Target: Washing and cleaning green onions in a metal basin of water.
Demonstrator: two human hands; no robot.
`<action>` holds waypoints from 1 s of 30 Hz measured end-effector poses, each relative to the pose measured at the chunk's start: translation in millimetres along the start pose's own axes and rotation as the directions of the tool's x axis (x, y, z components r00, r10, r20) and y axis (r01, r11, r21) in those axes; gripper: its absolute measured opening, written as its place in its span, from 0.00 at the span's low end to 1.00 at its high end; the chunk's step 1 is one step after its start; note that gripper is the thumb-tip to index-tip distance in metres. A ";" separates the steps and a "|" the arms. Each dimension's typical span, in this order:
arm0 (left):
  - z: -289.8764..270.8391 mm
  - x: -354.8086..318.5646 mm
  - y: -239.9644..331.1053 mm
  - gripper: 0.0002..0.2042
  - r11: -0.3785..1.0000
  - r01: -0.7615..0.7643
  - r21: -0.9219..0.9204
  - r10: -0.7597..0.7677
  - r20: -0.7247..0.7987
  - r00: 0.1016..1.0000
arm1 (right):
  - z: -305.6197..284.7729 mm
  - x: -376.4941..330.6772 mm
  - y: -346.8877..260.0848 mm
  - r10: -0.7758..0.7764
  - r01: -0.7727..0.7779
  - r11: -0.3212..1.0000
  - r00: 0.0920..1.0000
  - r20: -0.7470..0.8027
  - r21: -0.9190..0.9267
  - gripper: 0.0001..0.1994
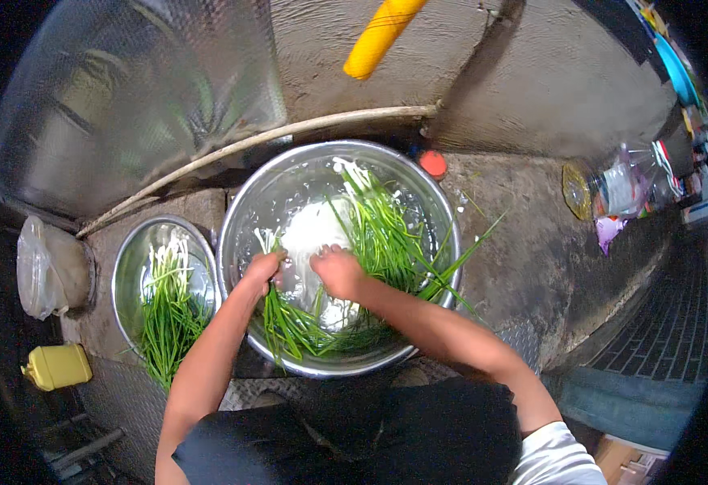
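Observation:
A large steel basin (346, 146) of water stands in front of me. My left hand (266, 267) is closed around a small bunch of spring onions (285, 323), white ends up, green leaves trailing toward the basin's near side. Over the water, my right hand (338, 272) has its fingers curled; whether anything is in them is hidden. Beside it, a bigger heap of spring onions (386, 234) leans on the right side, some leaves hanging over the rim. A bright white patch on the water could be glare or foam.
Left of the basin, a smaller steel bowl (119, 279) holds more spring onions (168, 311). Further left are a bag-covered tub (46, 267) and a yellow jug (60, 367). A pale hose (289, 129) runs behind; a red lid-like object (433, 164) and plastic bags (621, 190) lie rightward.

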State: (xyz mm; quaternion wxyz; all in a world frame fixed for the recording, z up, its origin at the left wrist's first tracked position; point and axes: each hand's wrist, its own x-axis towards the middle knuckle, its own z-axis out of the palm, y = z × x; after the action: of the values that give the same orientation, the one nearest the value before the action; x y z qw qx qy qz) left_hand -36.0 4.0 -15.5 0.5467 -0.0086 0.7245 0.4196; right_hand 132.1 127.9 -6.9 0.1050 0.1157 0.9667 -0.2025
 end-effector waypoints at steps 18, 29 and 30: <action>2.0 101.7 -45.5 0.32 0.700 -0.072 0.711 0.350 -0.253 0.902 | -77.6 3.3 27.8 0.342 -0.306 0.929 0.491 -0.801 0.209 0.16; 18.7 -32.2 48.7 0.10 0.956 -0.234 -0.176 0.253 0.092 0.963 | -69.8 1.1 58.6 0.439 -0.384 0.892 0.621 -0.649 0.236 0.11; 15.0 -34.9 50.2 0.10 0.933 -0.158 -0.323 0.230 0.199 0.953 | -68.4 0.9 59.8 0.426 -0.376 0.899 0.631 -0.648 0.225 0.11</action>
State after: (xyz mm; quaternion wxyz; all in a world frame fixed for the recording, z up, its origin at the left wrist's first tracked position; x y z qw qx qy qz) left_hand -33.8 30.2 41.8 0.5757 0.0290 0.5795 0.5761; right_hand 136.6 209.8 32.1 -0.2195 0.3974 0.8783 -0.1500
